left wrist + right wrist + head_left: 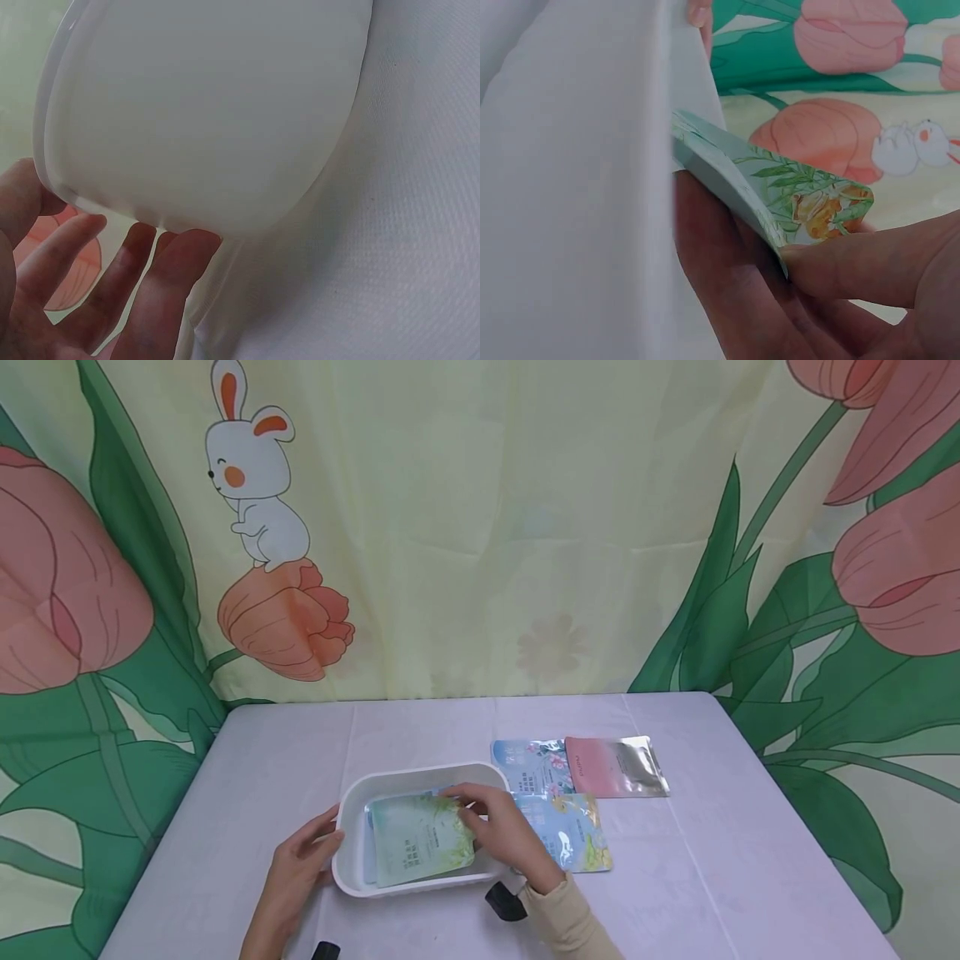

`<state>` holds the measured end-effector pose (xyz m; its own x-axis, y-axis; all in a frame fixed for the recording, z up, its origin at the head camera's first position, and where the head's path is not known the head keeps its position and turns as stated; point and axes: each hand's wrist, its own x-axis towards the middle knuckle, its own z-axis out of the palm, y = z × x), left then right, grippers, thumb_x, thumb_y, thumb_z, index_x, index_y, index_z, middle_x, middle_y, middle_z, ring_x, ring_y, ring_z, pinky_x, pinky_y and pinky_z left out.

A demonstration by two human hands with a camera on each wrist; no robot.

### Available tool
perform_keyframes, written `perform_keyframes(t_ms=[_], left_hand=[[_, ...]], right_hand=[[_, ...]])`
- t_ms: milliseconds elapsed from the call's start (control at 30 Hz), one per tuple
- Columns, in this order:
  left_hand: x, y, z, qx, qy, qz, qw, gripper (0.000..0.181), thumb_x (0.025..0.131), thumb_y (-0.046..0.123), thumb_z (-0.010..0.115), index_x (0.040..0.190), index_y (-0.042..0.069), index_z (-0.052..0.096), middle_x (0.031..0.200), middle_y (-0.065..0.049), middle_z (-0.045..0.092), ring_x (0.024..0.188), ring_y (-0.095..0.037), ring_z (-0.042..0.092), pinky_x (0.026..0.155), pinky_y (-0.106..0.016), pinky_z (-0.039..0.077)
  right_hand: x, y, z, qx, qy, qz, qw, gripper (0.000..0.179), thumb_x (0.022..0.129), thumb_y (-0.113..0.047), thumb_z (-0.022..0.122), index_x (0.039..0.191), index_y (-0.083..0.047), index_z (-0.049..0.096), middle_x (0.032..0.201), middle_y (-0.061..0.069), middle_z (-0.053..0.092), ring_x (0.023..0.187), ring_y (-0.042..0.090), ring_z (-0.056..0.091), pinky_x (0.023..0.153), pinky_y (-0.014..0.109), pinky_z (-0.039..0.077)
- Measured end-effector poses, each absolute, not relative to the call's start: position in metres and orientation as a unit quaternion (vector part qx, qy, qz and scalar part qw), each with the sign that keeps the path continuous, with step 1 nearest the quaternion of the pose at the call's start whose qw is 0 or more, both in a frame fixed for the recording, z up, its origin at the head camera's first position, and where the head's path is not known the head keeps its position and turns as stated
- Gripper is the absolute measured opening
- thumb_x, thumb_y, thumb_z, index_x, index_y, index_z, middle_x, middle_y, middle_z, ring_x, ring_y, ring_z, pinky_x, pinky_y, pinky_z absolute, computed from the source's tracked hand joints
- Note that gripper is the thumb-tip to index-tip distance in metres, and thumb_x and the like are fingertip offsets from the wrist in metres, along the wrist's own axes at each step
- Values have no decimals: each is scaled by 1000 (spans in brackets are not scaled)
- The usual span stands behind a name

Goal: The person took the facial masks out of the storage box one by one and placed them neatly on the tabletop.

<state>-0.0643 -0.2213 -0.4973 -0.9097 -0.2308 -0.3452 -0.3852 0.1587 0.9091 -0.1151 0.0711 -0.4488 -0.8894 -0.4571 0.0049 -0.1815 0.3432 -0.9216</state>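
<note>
A white plastic tray (420, 892) stands on the table, its left end held by my left hand (296, 864). In the left wrist view the thumb lies at the rim and the fingertips touch the outer wall of the tray (210, 112). My right hand (510, 835) reaches over the tray's right end and pinches the edge of a pale green face mask packet (420, 839). The right wrist view shows that packet (821, 195) bent, with its edge between thumb (862, 262) and fingers. A bluish packet edge (370, 860) peeks out beneath it in the tray.
Right of the tray lie a blue floral packet (528, 760), a pink and silver packet (618, 768) and another blue packet (570, 835), partly behind my right hand. The table has a white cloth (735, 860). A printed curtain (465, 527) hangs behind it.
</note>
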Motion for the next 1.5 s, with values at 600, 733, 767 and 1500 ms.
perform_keyframes(t_ms=[600,733,767,1500], left_hand=[[-63,-219,-498,-212,765,604,64,59,92,37,69,146,26,49,144,-14,51,119,-26,62,76,-30,61],[-63,-219,-497,-215,767,601,63,58,93,35,68,146,26,48,144,-14,51,119,-26,61,75,-29,60],[-63,-219,-497,-214,767,601,63,58,93,35,68,146,26,48,144,-14,51,119,-26,61,75,-29,60],[-64,-220,-499,-215,763,607,63,59,92,37,69,146,27,49,143,-14,52,116,-23,62,76,-29,60]], right_hand=[[-114,106,-432,-160,816,-545,111,31,97,1,56,120,-16,69,114,11,67,94,22,68,53,30,58],[-115,116,-430,-152,817,-545,106,30,97,2,56,120,-15,68,112,12,67,93,23,68,52,31,58],[-115,118,-430,-151,816,-547,107,30,97,2,57,120,-14,68,112,13,67,93,23,69,52,32,58],[-118,160,-420,-114,830,-540,79,26,98,-1,56,120,-10,66,117,16,65,85,19,65,52,33,56]])
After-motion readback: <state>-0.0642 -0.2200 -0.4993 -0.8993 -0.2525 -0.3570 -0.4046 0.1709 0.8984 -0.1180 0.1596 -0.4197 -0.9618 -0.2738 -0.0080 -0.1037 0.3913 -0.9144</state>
